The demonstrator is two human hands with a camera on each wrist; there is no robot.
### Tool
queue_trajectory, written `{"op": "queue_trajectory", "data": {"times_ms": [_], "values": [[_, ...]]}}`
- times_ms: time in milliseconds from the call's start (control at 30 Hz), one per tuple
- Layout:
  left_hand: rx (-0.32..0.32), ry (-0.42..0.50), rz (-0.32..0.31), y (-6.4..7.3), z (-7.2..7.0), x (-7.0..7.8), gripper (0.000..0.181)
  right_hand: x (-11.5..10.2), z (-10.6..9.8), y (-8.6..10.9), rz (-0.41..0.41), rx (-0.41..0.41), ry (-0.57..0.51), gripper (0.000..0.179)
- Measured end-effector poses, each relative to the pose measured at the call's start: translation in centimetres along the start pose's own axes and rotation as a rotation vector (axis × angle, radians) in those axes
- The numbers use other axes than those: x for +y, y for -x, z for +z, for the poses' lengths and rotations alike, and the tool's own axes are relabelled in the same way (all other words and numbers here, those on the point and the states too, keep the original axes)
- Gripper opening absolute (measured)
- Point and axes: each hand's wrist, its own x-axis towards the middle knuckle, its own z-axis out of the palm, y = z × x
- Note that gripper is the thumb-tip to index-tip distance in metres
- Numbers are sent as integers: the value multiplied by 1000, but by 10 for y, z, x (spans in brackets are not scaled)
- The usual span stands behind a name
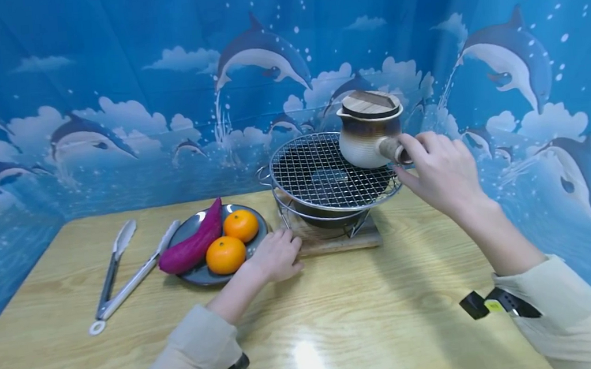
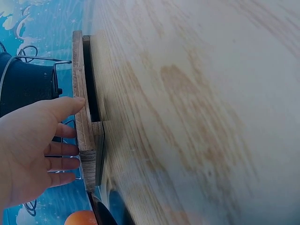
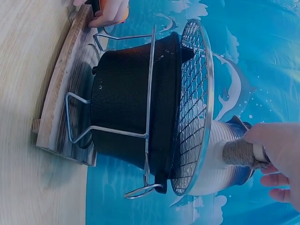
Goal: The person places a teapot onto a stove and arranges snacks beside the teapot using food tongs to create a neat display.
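My right hand (image 1: pixel 442 167) grips the cord-wrapped side handle of a ceramic teapot (image 1: pixel 362 144), white below and brown above, with a wooden lid. The pot is on the right part of a round wire grill mesh (image 1: pixel 309 166), its base overlapping the mesh in the head view. Under the mesh, a black stove (image 3: pixel 126 98) with a wire frame stands on a wooden board (image 1: pixel 339 243). At the board's left front corner is my left hand (image 1: pixel 278 255); its thumb touches the board edge and the fingers extend loosely beside it in the left wrist view.
Left of the stove, a dark plate (image 1: pixel 201 277) bears a purple sweet potato (image 1: pixel 196 244) and two oranges (image 1: pixel 226 255). Spread metal tongs (image 1: pixel 131 286) lie farther left on the wooden table (image 1: pixel 337 320). A blue dolphin-print curtain (image 1: pixel 165 119) hangs behind and at the sides.
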Motion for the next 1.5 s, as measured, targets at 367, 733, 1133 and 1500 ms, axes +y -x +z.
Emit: {"op": "queue_trajectory", "data": {"times_ms": [367,733,1133,1500], "values": [[39,-10,15,2,1,-1,45,0,-14,12,-45,48,-27,39],[-1,5,-1,3,-1,-1,44,1,-26,34,13,63,46,61],[-86,-12,-24,6,-6,4,46,7,-3,75,123,-108,60,80],[-67,8,-17,12,-14,4,43,-5,20,91,249,-425,-20,49]]}}
